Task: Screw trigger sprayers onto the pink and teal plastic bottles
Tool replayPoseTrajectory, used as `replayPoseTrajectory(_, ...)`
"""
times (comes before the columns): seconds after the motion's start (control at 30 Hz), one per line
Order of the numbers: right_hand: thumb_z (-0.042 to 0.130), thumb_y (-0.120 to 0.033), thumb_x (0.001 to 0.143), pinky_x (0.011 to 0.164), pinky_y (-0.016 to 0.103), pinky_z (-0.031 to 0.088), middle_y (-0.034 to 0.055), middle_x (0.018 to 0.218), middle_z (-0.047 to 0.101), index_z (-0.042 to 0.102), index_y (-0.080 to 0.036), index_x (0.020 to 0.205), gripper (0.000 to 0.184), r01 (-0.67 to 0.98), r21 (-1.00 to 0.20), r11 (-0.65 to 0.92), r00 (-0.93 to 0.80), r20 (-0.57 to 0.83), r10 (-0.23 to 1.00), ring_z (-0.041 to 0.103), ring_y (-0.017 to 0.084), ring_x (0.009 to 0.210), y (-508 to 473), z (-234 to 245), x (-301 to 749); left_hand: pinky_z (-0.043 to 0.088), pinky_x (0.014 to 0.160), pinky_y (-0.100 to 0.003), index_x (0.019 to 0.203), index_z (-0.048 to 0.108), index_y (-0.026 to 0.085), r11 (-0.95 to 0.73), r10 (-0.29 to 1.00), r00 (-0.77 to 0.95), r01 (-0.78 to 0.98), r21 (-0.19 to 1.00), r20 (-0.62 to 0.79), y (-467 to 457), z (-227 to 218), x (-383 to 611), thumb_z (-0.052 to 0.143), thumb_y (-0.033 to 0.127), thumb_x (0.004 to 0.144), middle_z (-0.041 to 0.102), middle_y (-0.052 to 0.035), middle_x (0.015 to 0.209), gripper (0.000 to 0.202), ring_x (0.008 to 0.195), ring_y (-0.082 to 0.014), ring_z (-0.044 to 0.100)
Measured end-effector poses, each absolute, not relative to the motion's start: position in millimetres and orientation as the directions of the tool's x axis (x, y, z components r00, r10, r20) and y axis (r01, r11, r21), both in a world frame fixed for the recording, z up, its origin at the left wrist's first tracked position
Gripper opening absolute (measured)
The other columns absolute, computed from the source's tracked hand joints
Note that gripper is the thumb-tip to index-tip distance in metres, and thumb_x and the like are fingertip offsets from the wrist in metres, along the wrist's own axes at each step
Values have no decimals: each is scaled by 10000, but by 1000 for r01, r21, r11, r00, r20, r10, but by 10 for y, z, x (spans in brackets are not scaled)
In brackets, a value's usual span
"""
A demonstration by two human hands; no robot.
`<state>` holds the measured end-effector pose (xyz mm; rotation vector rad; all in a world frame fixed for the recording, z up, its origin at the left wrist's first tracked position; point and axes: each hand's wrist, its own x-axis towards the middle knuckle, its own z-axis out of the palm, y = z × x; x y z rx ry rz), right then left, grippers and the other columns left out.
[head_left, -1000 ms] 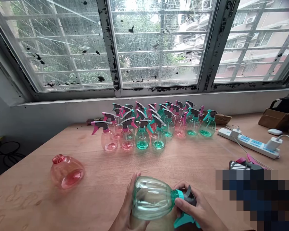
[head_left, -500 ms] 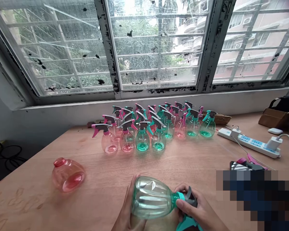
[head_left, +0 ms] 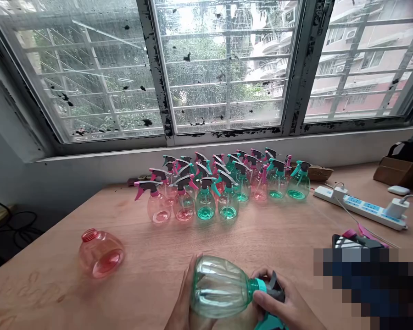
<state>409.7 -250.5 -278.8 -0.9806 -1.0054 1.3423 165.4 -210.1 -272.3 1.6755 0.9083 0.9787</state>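
A clear green spray bottle lies on its side near the table's front edge, base toward the window. My left hand wraps round its body from the left. My right hand is closed round its grey and teal trigger head at the neck. A pink bottle without a head lies on its side to the left, apart from both hands.
Several finished pink and green spray bottles stand in rows at the back of the wooden table. A white power strip with a charger lies at the right. A cardboard box sits far right. A blurred patch covers the lower right.
The hands and the green bottle keep nearly the same place; my right hand has shifted slightly round the trigger head. The view has tilted a little downward.
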Motion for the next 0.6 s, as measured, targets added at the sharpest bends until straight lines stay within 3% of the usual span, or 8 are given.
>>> replayPoseTrajectory(0.13, 833, -483, 749, 539, 211, 421, -21, 618, 646, 622, -154, 898, 419, -267, -964, 2, -68, 21, 998, 595, 117, 545, -2513, -2774, 4084, 70, 1269, -451, 1593, 146, 305, -225, 861, 467, -2, 974, 200, -2054, -2745, 1625, 722, 645, 766, 177, -49, 1679, 1064, 1544, -380, 141)
replayPoseTrajectory(0.27, 828, -493, 751, 545, 215, 423, -22, 612, 641, 621, -151, 895, 425, -250, -968, 12, -75, 32, 997, 591, 118, 544, -2505, -2755, 4078, 126, 1257, -496, 1585, 178, 257, -173, 856, 489, -33, 984, 167, -2001, -2745, 1618, 726, 663, 747, 214, -94, 1659, 1080, 1530, -415, 167)
replayPoseTrajectory(0.37, 815, -517, 758, 551, 224, 437, -18, 614, 652, 607, -157, 887, 436, -278, -961, 8, -59, 25, 998, 606, 126, 546, -2493, -2758, 4080, 76, 1266, -475, 1579, 215, 277, -222, 872, 453, 30, 975, 185, -2009, -2753, 1642, 746, 621, 756, 242, -83, 1650, 1038, 1529, -394, 190)
replayPoseTrajectory(0.5, 815, -529, 752, 546, 225, 431, -18, 601, 649, 605, -158, 876, 443, -256, -967, 4, -49, 17, 999, 610, 127, 536, -2492, -2773, 4078, 67, 1266, -471, 1580, 171, 367, -273, 882, 418, 79, 959, 217, -2055, -2764, 1660, 617, 569, 892, 242, -43, 1664, 845, 1533, -337, 213)
replayPoseTrajectory(0.6, 817, -530, 749, 541, 217, 419, -13, 602, 660, 614, -159, 891, 446, -218, -976, 21, -34, 29, 999, 602, 121, 533, -2505, -2771, 4072, 77, 1257, -509, 1596, 91, 352, -263, 855, 467, 17, 965, 225, -2057, -2769, 1639, 682, 636, 810, 174, -54, 1688, 1024, 1548, -368, 142)
